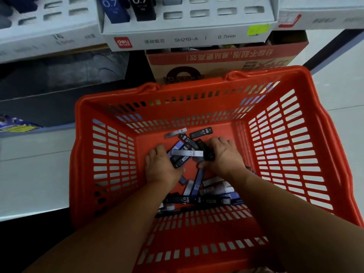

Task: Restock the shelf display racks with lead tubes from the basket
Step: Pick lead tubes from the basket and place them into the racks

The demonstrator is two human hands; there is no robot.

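Observation:
A red plastic basket (pixel 295 123) stands on the floor with several black, blue and grey lead tubes (pixel 199 192) scattered on its bottom. Both my hands reach down into it. My left hand (pixel 160 166) curls round a bunch of tubes (pixel 186 153) from the left. My right hand (pixel 223 156) grips the same bunch from the right, with a black tube under its fingers. Two loose tubes (pixel 201 133) lie just beyond the hands. Above, the white display rack (pixel 185 39) marked 0.7mm holds a blue and a black tube (pixel 142 8) at its left; its other slots are empty.
A red and brown cardboard box (pixel 222 60) stands behind the basket, under the rack. More white racks (pixel 47 36) sit to the left and right (pixel 319 18). A dark lower shelf (pixel 49 103) runs along the left. Pale floor tiles show at the right.

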